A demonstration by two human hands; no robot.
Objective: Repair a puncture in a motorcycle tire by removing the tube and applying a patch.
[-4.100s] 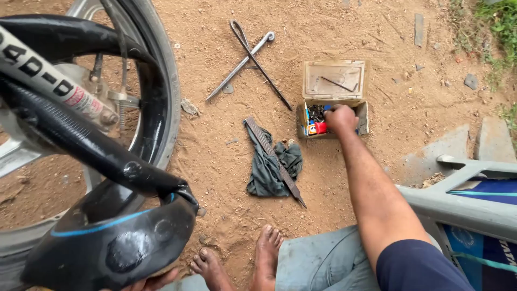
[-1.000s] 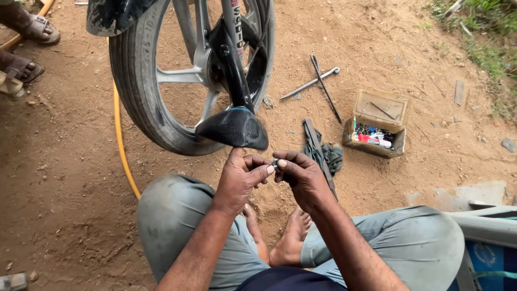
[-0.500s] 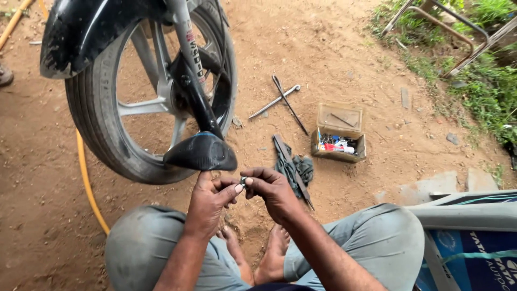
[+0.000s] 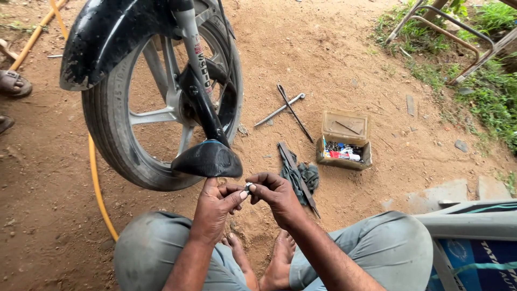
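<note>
Small pale metal part (image 4: 248, 187): pinched between fingertips of left hand (image 4: 215, 207) and right hand (image 4: 277, 195), just below black motorcycle front wheel (image 4: 161, 102). Both grips narrow, closed on the part. Open cardboard box of small coloured items (image 4: 343, 141): right of wheel, on bare dirt. Dark rag with flat iron bar (image 4: 298, 175): between wheel and box. Yellow hose (image 4: 99, 188): left of wheel.

**Ground around the motorcycle wheel**

Motorcycle wheel (image 4: 161, 108) upright on bare dirt, black mudguard (image 4: 113, 32) over it. Yellow hose (image 4: 97, 183) runs left of the tyre. Right of the wheel: two crossed metal rods (image 4: 288, 108), then an open cardboard box (image 4: 344, 143). Dark cloth (image 4: 304, 175) with a flat tool lies lower right. Sandalled foot (image 4: 13, 83) far left.
</note>
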